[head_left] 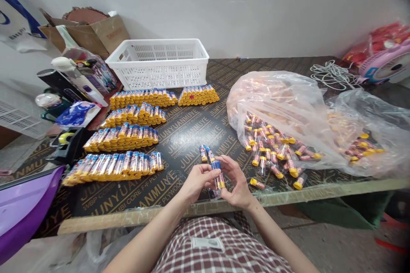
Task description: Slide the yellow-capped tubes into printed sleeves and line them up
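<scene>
Near the table's front edge, my left hand (199,182) and my right hand (237,184) both hold one small clear tube (218,178) with a yellow cap and a blue band. My left fingers pinch its upper part, while my right fingers close around its side and lower end. Just beyond my hands stand two blue-labelled tubes (203,153) with yellow caps. Something flat and blue, perhaps labels (214,194), lies partly hidden under my hands. Loose tubes with reddish contents (262,166) are spread to the right of my right hand.
Stacked rows of labelled tubes (123,166) cover the left side. Behind them is a white plastic basket (166,72). A large clear bag (278,93) spills tubes at right, beside a smaller bag (384,123), a cable (333,74) and a pink fan (384,66). A tape dispenser (68,142) stands left.
</scene>
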Demonstrator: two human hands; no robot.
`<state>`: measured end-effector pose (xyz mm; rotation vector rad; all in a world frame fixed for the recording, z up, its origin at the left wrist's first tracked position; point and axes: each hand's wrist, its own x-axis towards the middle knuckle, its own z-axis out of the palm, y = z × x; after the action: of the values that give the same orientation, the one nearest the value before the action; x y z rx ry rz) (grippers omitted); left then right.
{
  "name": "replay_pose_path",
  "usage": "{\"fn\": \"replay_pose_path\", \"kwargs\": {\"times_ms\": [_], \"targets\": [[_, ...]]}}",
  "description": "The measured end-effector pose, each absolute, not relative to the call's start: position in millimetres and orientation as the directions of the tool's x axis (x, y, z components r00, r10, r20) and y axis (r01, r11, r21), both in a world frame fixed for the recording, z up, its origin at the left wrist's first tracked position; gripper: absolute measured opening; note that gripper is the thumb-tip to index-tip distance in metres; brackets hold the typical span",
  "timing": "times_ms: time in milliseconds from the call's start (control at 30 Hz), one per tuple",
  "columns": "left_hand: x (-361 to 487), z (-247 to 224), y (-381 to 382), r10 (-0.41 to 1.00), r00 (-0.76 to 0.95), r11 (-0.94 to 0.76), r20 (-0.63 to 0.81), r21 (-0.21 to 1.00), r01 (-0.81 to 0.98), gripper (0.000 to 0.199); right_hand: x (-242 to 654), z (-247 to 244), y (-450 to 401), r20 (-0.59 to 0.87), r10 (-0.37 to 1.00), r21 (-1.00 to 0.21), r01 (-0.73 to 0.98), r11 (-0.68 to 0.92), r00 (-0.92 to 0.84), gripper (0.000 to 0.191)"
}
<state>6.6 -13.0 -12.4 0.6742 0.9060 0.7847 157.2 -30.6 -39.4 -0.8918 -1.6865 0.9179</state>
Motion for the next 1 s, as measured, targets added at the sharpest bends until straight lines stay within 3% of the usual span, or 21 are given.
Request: {"fn": "replay_pose_path", "kwargs": {"times_ms": [133, 200, 300, 367, 467, 700, 867, 1000], "targets": [[2, -19, -4, 0.828, 0.381, 0.526, -0.410, 0.804, -0.278, 0.039, 160, -38, -27, 0.371, 0.880, -0.894, 0.140, 0.424, -0.298, 0.081], [-7, -30, 13, 0.881, 0.256, 0.452, -0.397, 0.868, -0.206, 0.039, 164, -43, -19, 0.326, 0.904, -0.905, 0.185, 0.383, -0.277, 0.084], [-24, -51, 46, 0.954, -0.073, 0.296, -0.291, 0.953, 0.068, 0.043, 167, -63, 1, 0.222, 0.970, -0.928, 0.284, 0.243, -0.102, 0.071], [-31, -64, 66, 0.969, -0.150, 0.235, -0.197, 0.923, 0.304, 0.042, 165, -79, 16, 0.164, 0.986, -0.924, 0.354, 0.147, 0.018, 0.050], [-29, -77, 82, 0.984, -0.117, 0.177, -0.136, 0.847, 0.501, 0.037, 159, -96, 33, 0.163, 0.985, -0.899, 0.420, 0.123, 0.060, 0.039], [-1, -80, 87, 0.992, -0.070, 0.127, -0.107, 0.764, 0.632, 0.036, 148, -99, 52, 0.239, 0.970, -0.821, 0.543, 0.173, 0.053, 0.032], [-1, -66, 81, 0.996, -0.045, 0.090, -0.080, 0.754, 0.650, 0.022, 159, -90, 51, 0.253, 0.967, -0.739, 0.647, 0.189, 0.006, 0.030], [-13, -54, 60, 0.997, 0.045, 0.020, -0.062, 0.779, 0.627, 0.018, 202, -73, 43, 0.289, 0.954, -0.643, 0.754, 0.135, 0.076, 0.029]]}}
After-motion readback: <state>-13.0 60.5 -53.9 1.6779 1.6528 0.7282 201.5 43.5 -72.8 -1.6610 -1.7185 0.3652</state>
